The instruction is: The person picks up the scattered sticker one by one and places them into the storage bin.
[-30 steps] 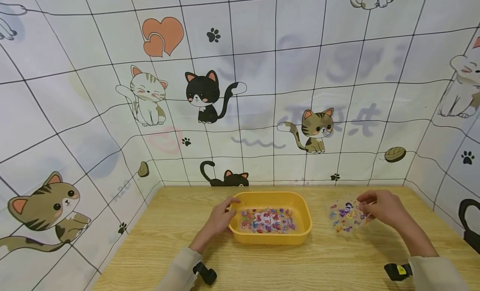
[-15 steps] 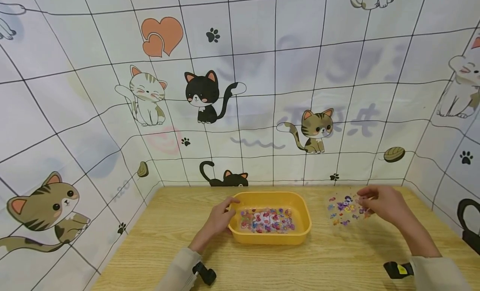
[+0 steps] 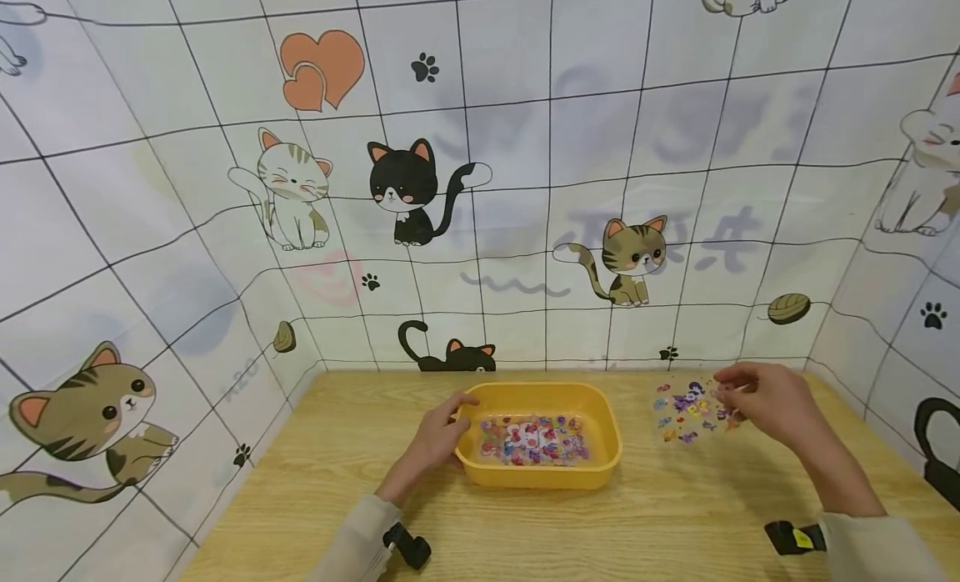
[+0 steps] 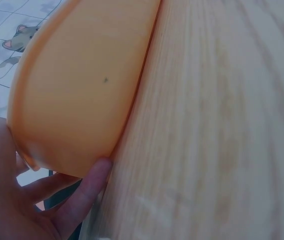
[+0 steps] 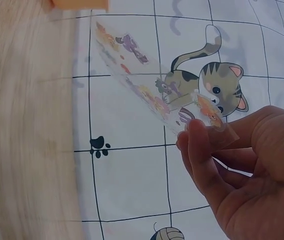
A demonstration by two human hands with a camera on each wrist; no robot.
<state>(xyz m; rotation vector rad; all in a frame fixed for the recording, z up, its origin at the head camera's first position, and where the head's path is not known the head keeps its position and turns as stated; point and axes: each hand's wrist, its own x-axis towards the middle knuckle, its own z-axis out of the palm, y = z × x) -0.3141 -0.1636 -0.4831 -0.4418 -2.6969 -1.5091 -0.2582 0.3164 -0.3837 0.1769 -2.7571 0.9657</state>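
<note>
A yellow plastic tray (image 3: 540,479) stands on the wooden table, with clear sheets of colourful stickers (image 3: 534,439) lying inside it. My left hand (image 3: 438,432) grips the tray's left end. In the left wrist view, fingers of that left hand (image 4: 46,200) lie against the tray's outer wall (image 4: 84,95), low down near the tabletop. To the right of the tray, my right hand (image 3: 772,405) pinches the edge of a transparent sticker sheet (image 3: 692,408) held above the table. The right wrist view shows this sticker sheet (image 5: 147,92) slanting away from the thumb and fingers of my right hand (image 5: 237,170).
The wooden table (image 3: 510,528) meets a white gridded cloth (image 3: 517,315) printed with cats, which hangs at the back and both sides. A black loop-shaped object (image 3: 937,449) shows at the right edge.
My right hand has lifted the sticker sheet slightly, and its lower part has swung up and a little left. The left hand and the tray stay in place.
</note>
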